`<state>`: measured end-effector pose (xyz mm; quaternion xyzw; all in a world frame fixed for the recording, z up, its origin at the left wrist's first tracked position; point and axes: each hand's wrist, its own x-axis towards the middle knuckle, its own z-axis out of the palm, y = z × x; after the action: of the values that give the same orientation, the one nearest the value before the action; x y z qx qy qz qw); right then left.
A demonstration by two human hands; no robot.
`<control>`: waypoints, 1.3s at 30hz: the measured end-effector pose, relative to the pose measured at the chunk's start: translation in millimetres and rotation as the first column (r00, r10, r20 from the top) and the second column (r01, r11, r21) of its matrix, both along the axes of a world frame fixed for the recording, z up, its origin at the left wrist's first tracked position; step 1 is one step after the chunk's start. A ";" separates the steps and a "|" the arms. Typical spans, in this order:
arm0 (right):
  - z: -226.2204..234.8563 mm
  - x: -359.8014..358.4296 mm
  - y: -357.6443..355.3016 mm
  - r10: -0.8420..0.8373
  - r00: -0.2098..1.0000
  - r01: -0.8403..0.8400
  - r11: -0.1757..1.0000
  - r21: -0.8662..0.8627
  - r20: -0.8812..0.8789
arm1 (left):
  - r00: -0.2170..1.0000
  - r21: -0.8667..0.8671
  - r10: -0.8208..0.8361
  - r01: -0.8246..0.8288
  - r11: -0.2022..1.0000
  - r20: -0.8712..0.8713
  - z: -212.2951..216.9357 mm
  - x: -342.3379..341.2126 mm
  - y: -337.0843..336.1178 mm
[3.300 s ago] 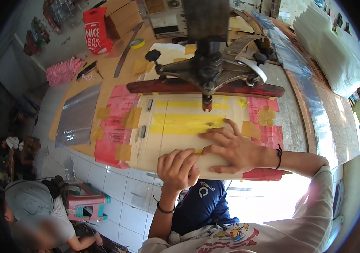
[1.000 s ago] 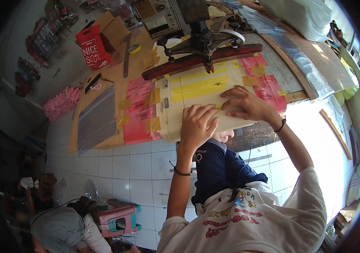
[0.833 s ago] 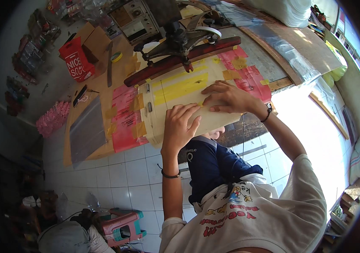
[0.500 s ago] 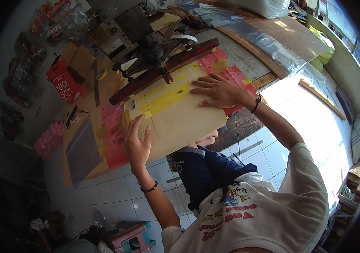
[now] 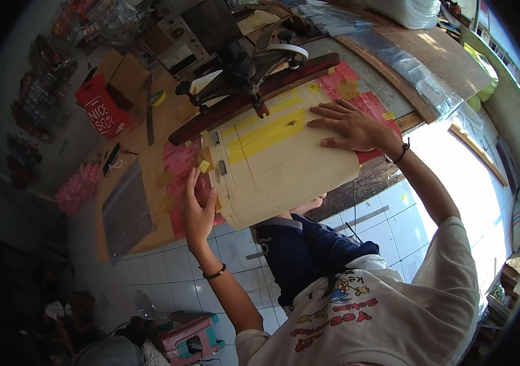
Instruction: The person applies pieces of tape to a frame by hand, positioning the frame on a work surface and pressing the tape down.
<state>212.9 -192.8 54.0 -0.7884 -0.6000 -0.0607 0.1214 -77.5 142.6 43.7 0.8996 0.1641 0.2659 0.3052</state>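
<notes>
A pale cream board (image 5: 290, 174) with yellow tape strips (image 5: 266, 137) lies under the long dark-red bar of a black metal press (image 5: 254, 91). My right hand (image 5: 354, 128) rests flat on the board's right part, fingers spread. At the board's left edge is my left hand (image 5: 200, 210), its fingers up and its thumb held apart, next to red plastic sheeting (image 5: 178, 210). Whether its fingertips touch the edge, I cannot tell. Small grey metal pieces (image 5: 223, 166) sit along that edge, with a yellow tape tab (image 5: 204, 166) nearby. More red sheeting (image 5: 348, 82) shows at the right.
On the worktop to the left are a clear plastic sheet (image 5: 127, 213), a red bag (image 5: 103, 110), a cardboard box (image 5: 124, 79) and a yellow tape roll (image 5: 158, 98). Clear film (image 5: 406, 76) lies at the back right. A pink stool (image 5: 190, 338) stands on the tiled floor.
My left hand has shifted from over the board's left side to its edge, uncovering a grey metal piece. My right hand stays flat on the board. The whole view has shifted slightly.
</notes>
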 end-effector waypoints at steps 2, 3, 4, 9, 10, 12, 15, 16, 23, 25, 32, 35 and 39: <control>4.0 1.6 1.9 -0.026 0.999 0.025 0.998 -0.050 -0.033 | 1.000 0.003 0.016 -0.016 1.000 -0.018 0.1 0.7 -0.4; 4.0 0.1 1.6 -0.009 0.999 0.007 0.998 -0.059 -0.039 | 0.999 -0.022 0.028 -0.028 0.999 -0.036 0.9 2.3 -4.2; 6.7 -0.7 2.7 -0.036 0.999 0.034 0.998 -0.049 -0.038 | 0.998 -0.043 0.047 -0.049 0.998 -0.050 2.4 2.2 -5.5; 13.3 -2.9 5.2 -0.106 0.994 0.104 0.992 -0.069 -0.036 | 0.998 0.021 0.058 -0.057 0.998 -0.024 -5.9 7.5 1.2; 13.2 -3.1 5.8 -0.084 0.996 0.082 0.994 -0.071 -0.035 | 0.997 0.019 0.080 -0.079 0.997 -0.023 -7.1 5.4 0.7; 15.2 -3.2 5.0 -0.084 0.993 0.077 0.993 -0.084 -0.082 | 0.997 0.058 0.068 -0.066 0.996 -0.038 -7.9 3.5 -1.3; 18.9 -0.3 7.2 -0.075 0.995 0.069 0.993 -0.092 -0.063 | 0.997 0.088 0.071 -0.069 0.994 -0.026 -3.7 3.3 -2.8; 17.7 -0.6 7.0 -0.069 0.996 0.064 0.994 -0.084 -0.052 | 0.998 0.102 0.065 -0.062 0.993 -0.024 -3.8 2.6 -3.9; 23.7 -0.7 5.6 -0.058 0.991 0.050 0.997 -0.063 -0.123 | 0.997 0.137 0.058 -0.063 0.989 0.041 -6.2 -1.4 -11.6; 24.8 -0.9 4.7 -0.064 0.990 0.056 0.996 -0.068 -0.122 | 0.998 0.122 0.065 -0.067 0.990 0.019 -3.5 -0.6 -12.5; 12.0 -1.7 8.3 -0.085 0.989 0.082 0.996 -0.031 -0.118 | 0.997 -0.001 0.071 -0.071 0.997 -0.014 -0.5 -0.9 1.1; 14.5 -8.6 14.1 -0.082 0.991 0.079 0.996 -0.036 -0.103 | 0.995 0.036 0.094 -0.093 0.995 -0.033 -0.5 -7.7 10.1; 13.9 -16.8 21.7 -0.077 0.990 0.074 0.997 -0.029 -0.122 | 0.995 0.038 0.091 -0.090 0.995 -0.036 -4.5 -13.2 20.1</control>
<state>196.1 -171.1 67.9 -0.8142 -0.5618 -0.0092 0.1462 -90.7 162.7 39.2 0.9015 0.2056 0.2653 0.2731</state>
